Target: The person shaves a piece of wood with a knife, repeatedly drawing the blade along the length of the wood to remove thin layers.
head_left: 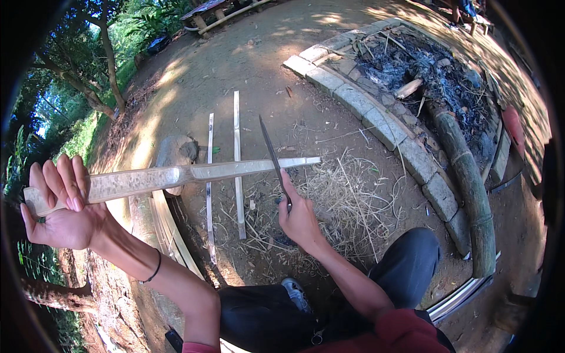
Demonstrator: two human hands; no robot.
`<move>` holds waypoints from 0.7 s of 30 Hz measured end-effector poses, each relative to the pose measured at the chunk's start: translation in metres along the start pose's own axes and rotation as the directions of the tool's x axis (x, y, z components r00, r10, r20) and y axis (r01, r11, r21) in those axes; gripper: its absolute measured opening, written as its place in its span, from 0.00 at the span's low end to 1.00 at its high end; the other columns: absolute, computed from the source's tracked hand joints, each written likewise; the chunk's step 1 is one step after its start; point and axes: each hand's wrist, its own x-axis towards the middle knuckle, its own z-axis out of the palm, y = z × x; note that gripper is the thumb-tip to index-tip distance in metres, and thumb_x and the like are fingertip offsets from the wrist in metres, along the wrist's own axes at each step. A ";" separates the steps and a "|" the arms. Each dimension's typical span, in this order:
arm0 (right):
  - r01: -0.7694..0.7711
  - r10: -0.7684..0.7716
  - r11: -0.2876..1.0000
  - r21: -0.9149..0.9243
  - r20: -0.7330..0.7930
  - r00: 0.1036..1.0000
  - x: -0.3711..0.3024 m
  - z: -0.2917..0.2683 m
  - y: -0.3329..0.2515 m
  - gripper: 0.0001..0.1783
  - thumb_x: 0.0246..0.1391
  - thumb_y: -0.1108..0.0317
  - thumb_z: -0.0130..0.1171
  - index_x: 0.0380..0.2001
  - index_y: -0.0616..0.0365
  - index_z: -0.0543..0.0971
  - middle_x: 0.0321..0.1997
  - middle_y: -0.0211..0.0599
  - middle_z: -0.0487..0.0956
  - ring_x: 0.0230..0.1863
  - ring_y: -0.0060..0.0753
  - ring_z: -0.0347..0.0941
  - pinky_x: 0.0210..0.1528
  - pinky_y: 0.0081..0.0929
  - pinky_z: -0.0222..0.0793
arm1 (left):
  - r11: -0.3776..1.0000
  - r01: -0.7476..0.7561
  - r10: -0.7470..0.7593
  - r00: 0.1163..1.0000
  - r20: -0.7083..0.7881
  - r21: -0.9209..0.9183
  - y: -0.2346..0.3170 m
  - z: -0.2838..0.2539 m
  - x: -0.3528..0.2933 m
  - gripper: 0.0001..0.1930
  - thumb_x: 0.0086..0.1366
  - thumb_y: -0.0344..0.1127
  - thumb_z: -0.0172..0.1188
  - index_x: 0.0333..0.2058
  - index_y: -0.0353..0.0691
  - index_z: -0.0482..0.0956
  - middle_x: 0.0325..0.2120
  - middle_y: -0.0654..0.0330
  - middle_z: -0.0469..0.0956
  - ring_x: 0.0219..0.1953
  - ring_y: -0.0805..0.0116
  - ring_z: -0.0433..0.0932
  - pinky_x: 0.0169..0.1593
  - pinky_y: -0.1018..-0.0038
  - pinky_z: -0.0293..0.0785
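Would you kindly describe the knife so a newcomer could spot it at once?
From the curved stone border, look left to the right hand. The knife points up from it, across the held strip; unlike the pale strips nearby, it is dark and pointed.

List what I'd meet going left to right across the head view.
Left hand, dark wristband, narrower pale strip on the ground, wider pale strip, knife, right hand, bent knee, thick pole, reddish object.
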 end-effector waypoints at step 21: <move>0.074 -0.077 0.993 -0.097 -0.029 0.997 -0.002 0.009 0.049 0.39 0.54 0.80 0.50 0.71 0.58 0.55 0.13 0.54 0.72 0.16 0.57 0.73 0.26 0.49 0.70 | 0.994 0.013 0.007 0.982 -0.190 0.106 -0.006 0.014 0.000 0.19 0.61 0.51 0.44 0.18 0.48 0.53 0.11 0.64 0.53 0.12 0.75 0.51 0.19 0.81 0.49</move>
